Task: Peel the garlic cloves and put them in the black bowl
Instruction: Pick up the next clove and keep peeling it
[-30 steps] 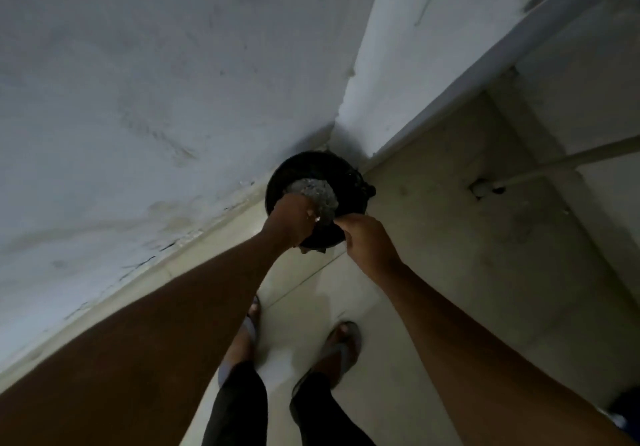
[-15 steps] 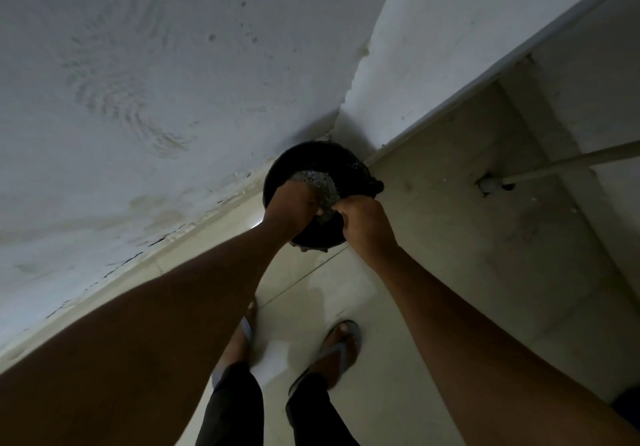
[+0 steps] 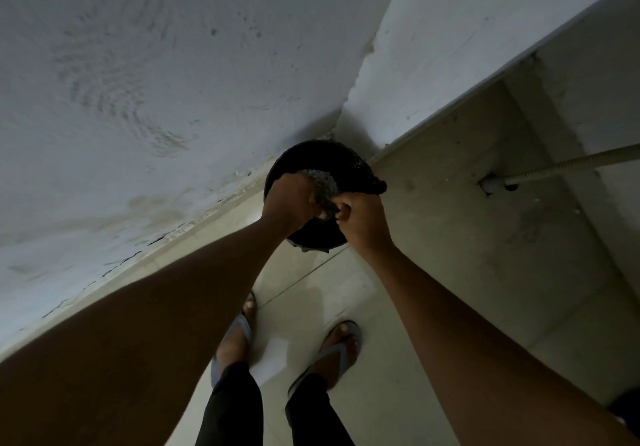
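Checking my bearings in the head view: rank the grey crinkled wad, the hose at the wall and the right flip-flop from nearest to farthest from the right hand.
1. grey crinkled wad: pinched by the right hand, over the black bin.
2. right flip-flop: on the floor below the hand.
3. hose at the wall: far to the right.

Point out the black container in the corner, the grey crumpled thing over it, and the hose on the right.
black container [image 3: 313,156]: head view, far inner wall.
grey crumpled thing [image 3: 323,182]: head view, its middle.
hose [image 3: 568,163]: head view, mid-length.
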